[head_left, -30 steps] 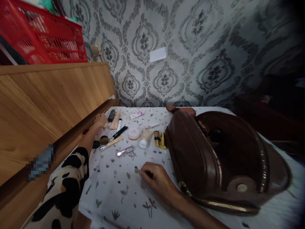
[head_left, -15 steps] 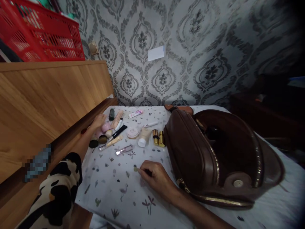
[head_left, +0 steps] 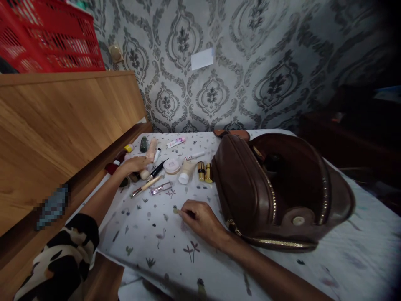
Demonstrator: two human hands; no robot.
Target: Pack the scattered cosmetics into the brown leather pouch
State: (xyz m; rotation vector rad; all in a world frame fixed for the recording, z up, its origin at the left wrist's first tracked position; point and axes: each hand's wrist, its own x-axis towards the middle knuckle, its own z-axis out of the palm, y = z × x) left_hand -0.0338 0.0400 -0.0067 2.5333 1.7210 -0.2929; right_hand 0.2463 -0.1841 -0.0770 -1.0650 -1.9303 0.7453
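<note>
My left hand (head_left: 137,164) reaches over the cosmetics at the left side of the cloth, palm down. Its fingers are stretched out, with the tips by the lower end of a peach tube (head_left: 152,149); the pink item beneath it is mostly hidden. Close by are a dark green bottle (head_left: 143,144), a cream round-topped item (head_left: 144,174), a black tube (head_left: 157,169) and a makeup brush (head_left: 145,186). My right hand (head_left: 202,221) rests on the cloth with curled fingers and nothing visible in them, left of an open brown leather bag (head_left: 250,188).
A round powder compact (head_left: 172,166), a white-capped tube (head_left: 186,172), gold lipstick tubes (head_left: 204,171) and a lip gloss (head_left: 161,188) lie mid-table. A wooden panel (head_left: 72,113) bounds the left, with a red basket (head_left: 62,42) on top. Patterned wall stands behind.
My left hand has moved right from the far left edge to over the cosmetics, uncovering a yellow-ended item. My right hand stays in place on the cloth. The view has shifted slightly.
</note>
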